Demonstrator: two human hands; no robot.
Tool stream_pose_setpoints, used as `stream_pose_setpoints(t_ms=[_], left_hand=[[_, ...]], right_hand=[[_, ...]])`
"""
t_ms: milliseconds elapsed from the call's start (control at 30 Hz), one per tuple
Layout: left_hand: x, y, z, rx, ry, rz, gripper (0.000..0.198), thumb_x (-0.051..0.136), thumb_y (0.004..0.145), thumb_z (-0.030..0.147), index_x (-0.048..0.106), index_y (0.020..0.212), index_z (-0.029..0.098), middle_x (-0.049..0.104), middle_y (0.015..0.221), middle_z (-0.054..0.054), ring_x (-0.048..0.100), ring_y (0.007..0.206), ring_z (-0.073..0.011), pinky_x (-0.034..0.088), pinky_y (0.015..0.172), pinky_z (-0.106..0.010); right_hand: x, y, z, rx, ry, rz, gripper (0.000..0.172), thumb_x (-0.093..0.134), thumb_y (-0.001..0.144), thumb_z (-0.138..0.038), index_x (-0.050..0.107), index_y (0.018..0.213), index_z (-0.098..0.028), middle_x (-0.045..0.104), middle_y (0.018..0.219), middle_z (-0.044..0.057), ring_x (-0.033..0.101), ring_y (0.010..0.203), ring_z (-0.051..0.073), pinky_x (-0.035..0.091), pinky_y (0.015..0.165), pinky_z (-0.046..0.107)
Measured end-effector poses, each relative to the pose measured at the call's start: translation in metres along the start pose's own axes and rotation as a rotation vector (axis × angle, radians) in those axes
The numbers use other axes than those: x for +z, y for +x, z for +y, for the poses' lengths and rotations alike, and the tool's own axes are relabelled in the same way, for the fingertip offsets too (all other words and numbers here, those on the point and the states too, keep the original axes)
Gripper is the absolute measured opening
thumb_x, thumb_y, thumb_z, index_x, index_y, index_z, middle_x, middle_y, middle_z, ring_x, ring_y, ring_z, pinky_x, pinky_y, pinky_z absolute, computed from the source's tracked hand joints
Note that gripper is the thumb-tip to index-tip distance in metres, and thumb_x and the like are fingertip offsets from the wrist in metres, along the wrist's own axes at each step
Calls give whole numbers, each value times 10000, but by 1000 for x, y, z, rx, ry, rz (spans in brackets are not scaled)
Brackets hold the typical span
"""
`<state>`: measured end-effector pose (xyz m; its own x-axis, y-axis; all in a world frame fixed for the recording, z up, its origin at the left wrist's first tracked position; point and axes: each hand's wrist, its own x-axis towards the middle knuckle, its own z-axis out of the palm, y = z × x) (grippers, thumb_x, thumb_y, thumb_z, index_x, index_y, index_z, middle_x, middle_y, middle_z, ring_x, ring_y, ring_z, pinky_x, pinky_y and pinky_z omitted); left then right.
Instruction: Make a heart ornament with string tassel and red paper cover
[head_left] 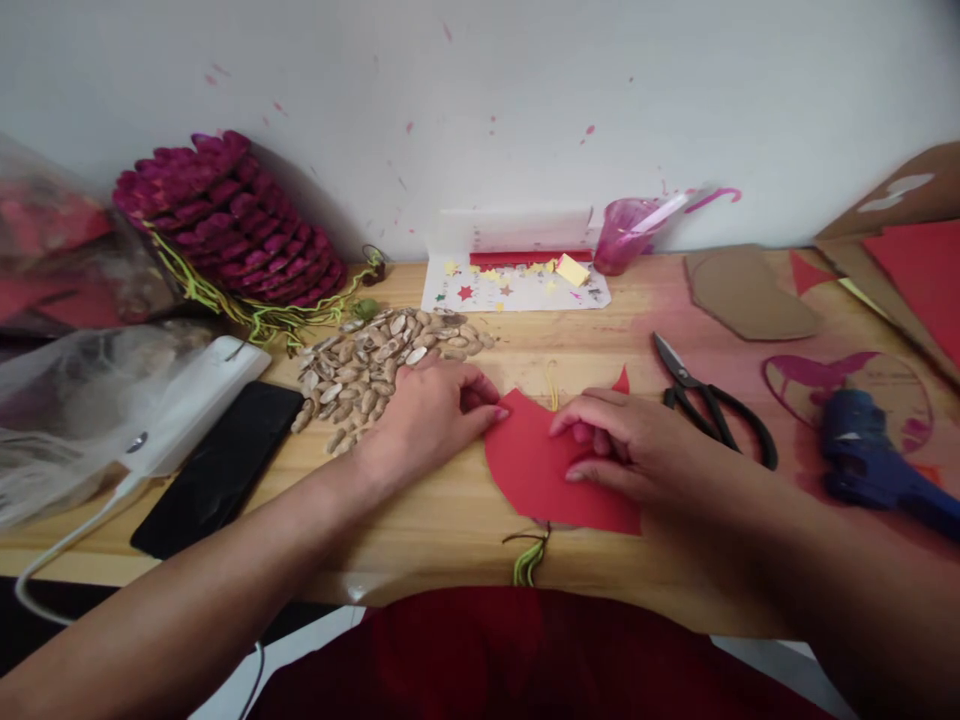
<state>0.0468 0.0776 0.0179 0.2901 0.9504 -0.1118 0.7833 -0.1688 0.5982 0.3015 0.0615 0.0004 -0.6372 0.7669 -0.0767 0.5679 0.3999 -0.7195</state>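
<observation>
A piece of red paper (525, 465) with an irregular cut outline lies on the wooden table in front of me. My left hand (439, 405) is at its upper left edge, thumb and forefinger closed on the border. Over the right part of the paper is my right hand (622, 440); its fingers are bent, the thumb stands apart from them, and the tips rest on the sheet. Yellow string (553, 385) shows beyond the paper, and a green thread tassel (529, 562) sticks out on the near side. What lies beneath the paper is mostly hidden.
Pumpkin-seed-like shells (367, 370) lie left, near a black phone (217, 470), a white power bank (191, 400) and stacked magenta pieces (232, 220). Black-handled scissors (709, 400), a blue glue gun (862, 450) and cardboard (750, 290) are right. A magenta cup (624, 235) stands behind.
</observation>
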Motion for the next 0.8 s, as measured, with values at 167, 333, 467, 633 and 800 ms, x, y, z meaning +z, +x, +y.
stream_pose_setpoints(t_ms=[167, 333, 467, 633, 800], left_hand=[[-2, 3, -1, 38, 10, 1, 155, 616, 892, 211, 771, 897, 216, 779, 900, -15, 674, 829, -178, 487, 762, -299], [-3, 7, 1, 28, 13, -30, 205, 569, 909, 220, 774, 923, 220, 782, 898, -16, 674, 784, -172, 488, 726, -288], [-3, 12, 1, 20, -27, -55, 185, 583, 894, 230, 767, 905, 211, 774, 883, -18, 664, 764, -166, 482, 696, -275], [-2, 19, -6, 39, -149, -100, 168, 589, 870, 241, 753, 858, 206, 763, 837, -12, 661, 745, -157, 498, 687, -258], [-5, 24, -9, 38, -166, -152, 158, 597, 850, 260, 747, 819, 223, 752, 808, 0, 657, 749, -159, 510, 717, -263]], right_hand=[[2, -1, 0, 5, -4, -5, 229, 711, 876, -242, 650, 1094, -208, 617, 920, 28, 578, 737, 139, 452, 674, 273], [2, 0, -2, -1, -7, 2, 228, 710, 868, -217, 657, 1089, -202, 622, 921, 33, 582, 731, 139, 459, 671, 273], [1, -1, -3, 3, -16, 9, 229, 716, 861, -217, 661, 1082, -199, 633, 925, 39, 588, 732, 143, 462, 668, 275], [1, -2, -1, 4, -21, 9, 239, 716, 863, -234, 668, 1096, -210, 655, 920, 43, 595, 735, 153, 461, 668, 281], [1, -3, -1, 12, -22, 2, 230, 709, 868, -239, 669, 1093, -212, 667, 916, 44, 602, 739, 157, 466, 667, 282]])
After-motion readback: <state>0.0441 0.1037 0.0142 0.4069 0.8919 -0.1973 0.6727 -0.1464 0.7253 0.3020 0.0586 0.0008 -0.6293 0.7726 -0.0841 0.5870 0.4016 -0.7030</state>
